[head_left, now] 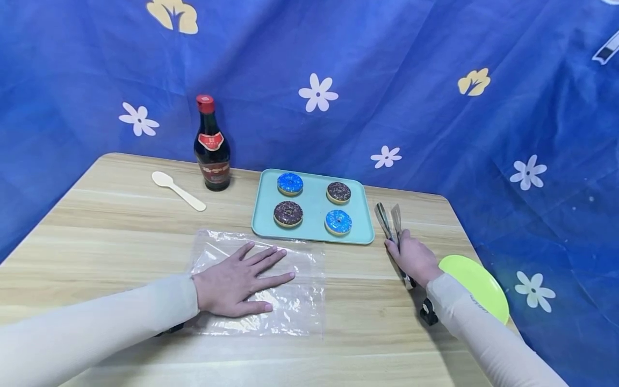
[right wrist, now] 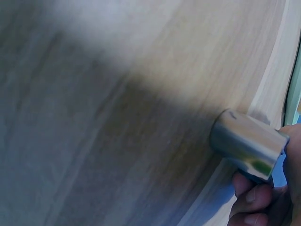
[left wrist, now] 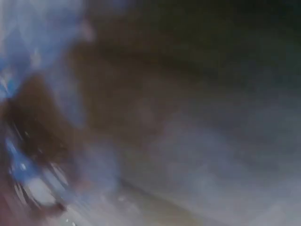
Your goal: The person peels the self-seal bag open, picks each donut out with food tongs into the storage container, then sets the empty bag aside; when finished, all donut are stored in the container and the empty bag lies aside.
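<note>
My left hand (head_left: pixel 239 282) lies flat, fingers spread, on a clear plastic bag (head_left: pixel 300 301) on the table. With my right hand (head_left: pixel 413 255) I grip a pair of metal tongs (head_left: pixel 383 219), whose two arms stand apart and point toward the back. In the right wrist view the tongs' shiny metal end (right wrist: pixel 249 141) sticks out of the curled fingers (right wrist: pixel 254 200). Left of the tongs is a light-blue tray (head_left: pixel 309 199) bearing several doughnuts, such as a blue one (head_left: pixel 338 221) and a brown one (head_left: pixel 288 213). The left wrist view is too blurred to read.
A dark bottle with a red cap (head_left: pixel 213 156) stands at the back left, and a cream spoon (head_left: pixel 179 191) lies beside it. Under my right forearm, at the table's right edge, sits a green plate (head_left: pixel 476 282). A blue patterned cloth (head_left: pixel 271 64) hangs behind the table.
</note>
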`<state>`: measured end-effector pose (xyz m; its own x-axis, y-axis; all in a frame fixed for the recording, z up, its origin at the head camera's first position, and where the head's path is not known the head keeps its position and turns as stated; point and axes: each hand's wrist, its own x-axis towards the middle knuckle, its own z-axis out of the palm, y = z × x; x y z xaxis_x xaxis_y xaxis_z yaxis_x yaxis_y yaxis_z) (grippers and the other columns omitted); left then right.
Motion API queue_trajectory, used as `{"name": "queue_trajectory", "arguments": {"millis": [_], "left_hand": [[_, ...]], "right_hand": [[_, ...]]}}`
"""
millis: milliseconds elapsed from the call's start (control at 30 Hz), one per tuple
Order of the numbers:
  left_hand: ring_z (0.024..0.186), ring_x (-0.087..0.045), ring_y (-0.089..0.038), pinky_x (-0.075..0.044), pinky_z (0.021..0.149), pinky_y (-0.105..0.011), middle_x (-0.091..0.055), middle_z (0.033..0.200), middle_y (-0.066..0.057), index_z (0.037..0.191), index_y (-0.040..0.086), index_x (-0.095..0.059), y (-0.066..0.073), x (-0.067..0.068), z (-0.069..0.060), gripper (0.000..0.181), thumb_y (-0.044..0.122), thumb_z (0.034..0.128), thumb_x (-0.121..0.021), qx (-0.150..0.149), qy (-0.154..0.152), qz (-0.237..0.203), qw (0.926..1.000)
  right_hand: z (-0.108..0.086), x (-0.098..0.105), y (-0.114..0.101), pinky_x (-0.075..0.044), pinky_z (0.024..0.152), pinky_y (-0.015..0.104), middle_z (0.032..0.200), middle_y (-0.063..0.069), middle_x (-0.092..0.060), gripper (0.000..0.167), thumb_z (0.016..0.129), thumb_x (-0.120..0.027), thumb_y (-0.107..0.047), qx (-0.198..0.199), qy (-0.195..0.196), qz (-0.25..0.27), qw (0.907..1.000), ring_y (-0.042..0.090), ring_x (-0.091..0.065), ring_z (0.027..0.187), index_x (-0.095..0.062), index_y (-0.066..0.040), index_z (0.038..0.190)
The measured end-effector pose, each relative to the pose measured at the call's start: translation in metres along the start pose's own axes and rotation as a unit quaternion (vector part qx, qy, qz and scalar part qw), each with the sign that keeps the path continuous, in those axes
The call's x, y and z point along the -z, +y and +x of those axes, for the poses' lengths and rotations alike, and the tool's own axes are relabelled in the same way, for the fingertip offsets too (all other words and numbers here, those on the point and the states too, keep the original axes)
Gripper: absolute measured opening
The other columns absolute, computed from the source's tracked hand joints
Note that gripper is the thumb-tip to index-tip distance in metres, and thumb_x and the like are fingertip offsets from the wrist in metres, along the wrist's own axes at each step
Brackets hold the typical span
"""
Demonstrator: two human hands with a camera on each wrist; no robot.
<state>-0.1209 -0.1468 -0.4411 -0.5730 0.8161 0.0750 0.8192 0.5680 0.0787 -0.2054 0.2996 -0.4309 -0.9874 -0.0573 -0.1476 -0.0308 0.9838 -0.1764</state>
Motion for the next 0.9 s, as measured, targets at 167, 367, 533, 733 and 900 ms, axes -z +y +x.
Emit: {"name": "queue_trajectory", "arguments": {"millis": [167,367,533,733,900], "left_hand": [[0.157,-0.036,-0.034,-0.033,0.116,-0.073,-0.034,0.171,-0.011,0.162,0.036,-0.036,0.003,-0.003,-0.004,0.065,0.063,0.1043,-0.044,0.002,0.005,0.010,0.9999],[0.157,-0.037,-0.034,-0.035,0.113,-0.075,-0.035,0.171,-0.010,0.162,0.037,-0.037,0.003,-0.001,-0.003,0.065,0.064,0.1039,-0.044,0.002,0.011,0.020,0.9997],[0.157,-0.037,-0.036,-0.036,0.112,-0.077,-0.035,0.170,-0.011,0.162,0.036,-0.038,0.004,0.006,0.000,0.064,0.064,0.1038,-0.044,0.007,-0.006,-0.002,1.0000],[0.156,-0.037,-0.038,-0.035,0.112,-0.077,-0.035,0.170,-0.011,0.161,0.036,-0.039,0.003,0.012,0.004,0.064,0.064,0.1038,-0.045,0.012,-0.026,-0.025,0.9993],[0.155,-0.038,-0.038,-0.034,0.117,-0.072,-0.037,0.170,-0.008,0.160,0.033,-0.042,0.000,0.024,0.011,0.064,0.064,0.1046,-0.044,0.013,-0.046,-0.037,0.9982]], "right_hand": [[-0.001,0.000,-0.002,-0.040,0.047,0.034,0.067,0.010,-0.056,0.047,0.110,-0.042,-0.049,0.004,-0.005,0.000,1.0000,0.024,-0.057,0.053,-0.045,-0.002,0.107],[-0.001,0.004,-0.003,-0.039,0.047,0.034,0.067,0.008,-0.054,0.046,0.110,-0.042,-0.049,0.002,-0.006,0.005,1.0000,0.023,-0.055,0.053,-0.045,-0.004,0.105],[-0.001,0.006,-0.002,-0.039,0.046,0.033,0.067,0.007,-0.054,0.047,0.109,-0.044,-0.052,0.000,-0.015,-0.005,0.9999,0.022,-0.055,0.052,-0.046,-0.005,0.103],[0.000,0.015,-0.003,-0.041,0.048,0.036,0.074,0.011,-0.061,0.064,0.105,-0.041,-0.065,-0.009,-0.021,-0.044,0.9988,0.025,-0.060,0.059,-0.053,-0.002,0.107],[0.002,0.031,-0.009,-0.047,0.052,0.043,0.084,0.017,-0.066,0.070,0.105,-0.039,-0.066,0.013,0.035,-0.053,0.9979,0.031,-0.065,0.068,-0.057,0.001,0.112]]}}
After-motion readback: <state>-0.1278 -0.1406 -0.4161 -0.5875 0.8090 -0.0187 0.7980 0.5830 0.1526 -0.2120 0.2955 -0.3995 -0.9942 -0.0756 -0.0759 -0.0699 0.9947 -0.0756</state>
